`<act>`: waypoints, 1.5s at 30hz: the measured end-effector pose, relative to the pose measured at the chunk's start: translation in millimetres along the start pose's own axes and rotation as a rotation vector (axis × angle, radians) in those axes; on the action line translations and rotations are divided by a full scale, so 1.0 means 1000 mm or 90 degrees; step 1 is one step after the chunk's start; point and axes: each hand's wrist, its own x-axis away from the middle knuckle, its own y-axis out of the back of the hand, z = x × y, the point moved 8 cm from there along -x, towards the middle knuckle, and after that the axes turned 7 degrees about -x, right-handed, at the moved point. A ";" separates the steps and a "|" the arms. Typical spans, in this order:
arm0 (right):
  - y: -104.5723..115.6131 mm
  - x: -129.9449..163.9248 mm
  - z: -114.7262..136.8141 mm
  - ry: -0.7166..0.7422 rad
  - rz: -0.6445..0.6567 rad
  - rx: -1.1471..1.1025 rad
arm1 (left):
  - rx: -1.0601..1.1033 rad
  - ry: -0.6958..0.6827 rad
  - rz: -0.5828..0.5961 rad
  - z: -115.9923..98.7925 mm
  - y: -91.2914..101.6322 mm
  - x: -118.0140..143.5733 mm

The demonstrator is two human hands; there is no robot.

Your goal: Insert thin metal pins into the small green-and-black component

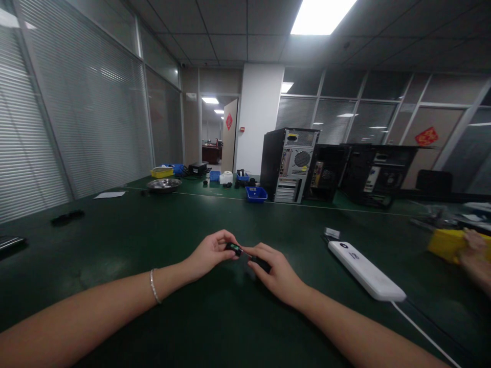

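Pinching a small black piece [233, 249] between thumb and fingers, the left hand [209, 256] is facing the right hand [281, 273] near mid-worktop [184, 225]. Right hand is gripping a black-handled tool [261, 263], a finger stretching along its thin shaft. Tool is pointing leftward and slightly away from the wearer; whether its tip is touching the piece, cannot tell. Piece's long axis is running left to right, roughly in line with the shaft.

Worktop is showing dark green, a pale line crossing its far part. White oblong unit [366, 271] is lying right of the right hand, cable trailing nearward. Beyond, computer towers [303, 163] are standing, a blue tray [255, 198] sitting just beside the nearest. Another person's hand [475, 255] is touching a yellow box [441, 246] at far right. Blinds [88, 97] are lining the left wall; a door [230, 138] is standing open behind.

Piece is looking stubby, a green patch showing on top; finer detail is blurring.
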 end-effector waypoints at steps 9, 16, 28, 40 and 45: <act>0.000 0.000 0.005 0.022 0.010 -0.018 | -0.060 -0.008 -0.024 -0.004 0.003 0.001; 0.000 0.001 0.005 0.038 0.007 -0.047 | -0.008 0.014 -0.035 -0.001 0.001 0.003; 0.001 0.001 0.006 0.032 0.017 -0.063 | 0.012 0.033 -0.022 0.001 -0.001 0.003; -0.001 0.000 0.003 0.021 0.013 -0.062 | -0.055 0.009 -0.023 -0.008 -0.003 0.006; 0.000 0.000 0.003 0.025 0.011 -0.068 | -0.028 0.026 -0.022 -0.006 -0.004 0.006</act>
